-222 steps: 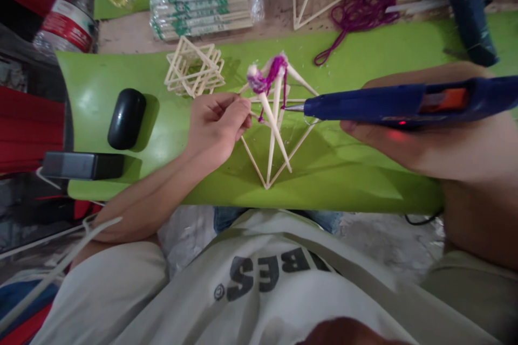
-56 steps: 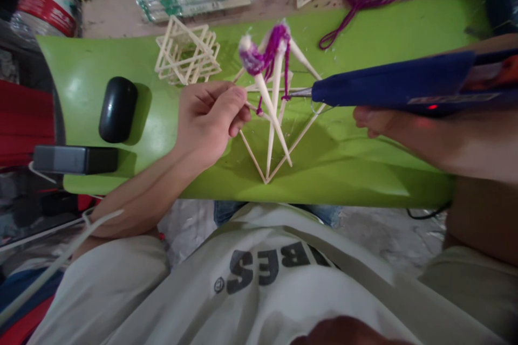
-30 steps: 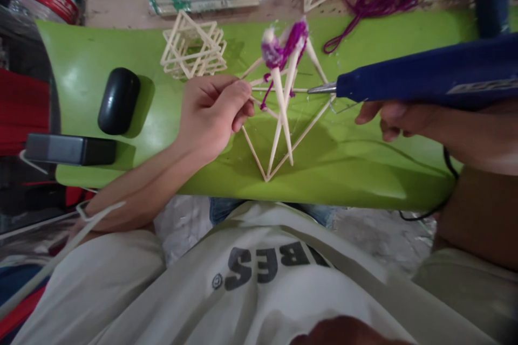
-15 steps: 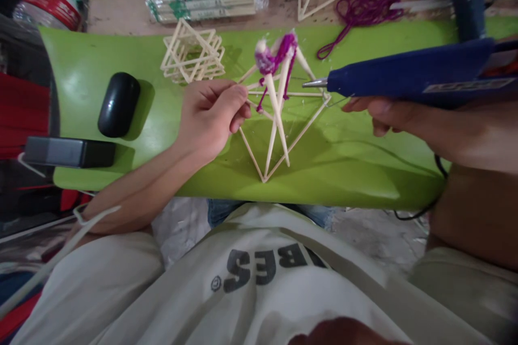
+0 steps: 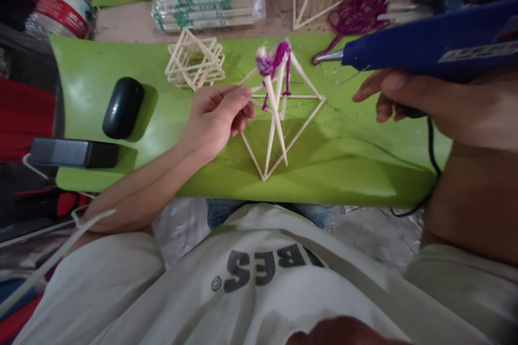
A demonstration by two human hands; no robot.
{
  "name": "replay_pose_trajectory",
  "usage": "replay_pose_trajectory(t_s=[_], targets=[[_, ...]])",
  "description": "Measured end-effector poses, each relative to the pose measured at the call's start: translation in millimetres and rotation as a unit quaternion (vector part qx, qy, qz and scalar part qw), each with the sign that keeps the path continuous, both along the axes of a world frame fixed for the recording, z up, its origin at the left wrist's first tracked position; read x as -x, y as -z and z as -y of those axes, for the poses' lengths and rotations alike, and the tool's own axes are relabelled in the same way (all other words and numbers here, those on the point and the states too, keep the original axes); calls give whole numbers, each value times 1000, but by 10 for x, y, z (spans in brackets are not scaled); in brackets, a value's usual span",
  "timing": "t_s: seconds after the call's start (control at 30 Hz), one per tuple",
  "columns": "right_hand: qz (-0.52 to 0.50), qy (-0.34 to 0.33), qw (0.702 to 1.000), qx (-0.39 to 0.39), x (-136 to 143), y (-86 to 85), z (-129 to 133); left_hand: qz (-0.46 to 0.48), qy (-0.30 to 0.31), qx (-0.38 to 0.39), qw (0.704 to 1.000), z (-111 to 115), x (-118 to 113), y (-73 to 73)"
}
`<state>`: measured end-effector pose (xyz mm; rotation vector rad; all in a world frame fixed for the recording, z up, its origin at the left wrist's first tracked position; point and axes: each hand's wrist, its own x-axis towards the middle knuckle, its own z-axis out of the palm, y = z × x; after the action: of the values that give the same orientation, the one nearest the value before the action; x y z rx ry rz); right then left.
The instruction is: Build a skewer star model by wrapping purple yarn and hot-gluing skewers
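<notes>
A stick frame [image 5: 294, 137] of thin wooden sticks stands on the green board, with crossed sticks rising from its base. Purple yarn [image 5: 280, 57] wraps the top, and strands hang down to a smaller stick piece [image 5: 284, 108] inside. My left hand [image 5: 218, 121] is closed in a pinch at the left side of the frame, on a thin stick whose end its fingers hide. My right hand [image 5: 435, 99] grips a blue hot glue gun [image 5: 408, 43]. The metal nozzle points left, apart from the frame and to its upper right.
A small stick lattice [image 5: 194, 59], a black mouse [image 5: 123, 108] and a black box [image 5: 75, 152] sit on the green board [image 5: 364, 172]. Behind are packaged chopsticks [image 5: 208, 2], a bottle [image 5: 62, 5], a yarn pile [image 5: 360, 5] and another stick structure [image 5: 313, 13]. A cord [image 5: 433, 151] hangs at right.
My right hand has drawn the glue gun up and away from the frame. The small hanging stick piece has shifted slightly. My left hand keeps its pinch.
</notes>
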<state>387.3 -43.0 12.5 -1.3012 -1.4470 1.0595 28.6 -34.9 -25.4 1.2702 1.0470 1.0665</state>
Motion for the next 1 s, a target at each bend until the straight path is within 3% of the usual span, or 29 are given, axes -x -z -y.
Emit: replay_pose_trajectory(t_s=[0.1, 0.27, 0.47, 0.57, 0.67, 0.87, 1.0], targets=[[57, 1, 998, -34, 29, -11, 1, 3, -1, -1, 1000, -11, -8, 11], [25, -3, 996, -86, 106, -33, 17, 19, -22, -19, 999, -23, 31, 71], [26, -22, 994, -99, 102, -32, -49, 12, -2, -42, 999, -78, 123, 79], [21, -32, 995, -90, 107, -51, -74, 54, -4, -49, 997, -99, 102, 46], [13, -35, 996, -82, 125, -71, -79, 87, -23, -65, 994, -78, 56, -14], [25, 14, 996, -90, 158, -87, -21, 53, -107, -148, 982, 14, 45, -127], [-2, 17, 996, -90, 211, -133, 26, 72, -130, -201, 968, 28, 56, -152]])
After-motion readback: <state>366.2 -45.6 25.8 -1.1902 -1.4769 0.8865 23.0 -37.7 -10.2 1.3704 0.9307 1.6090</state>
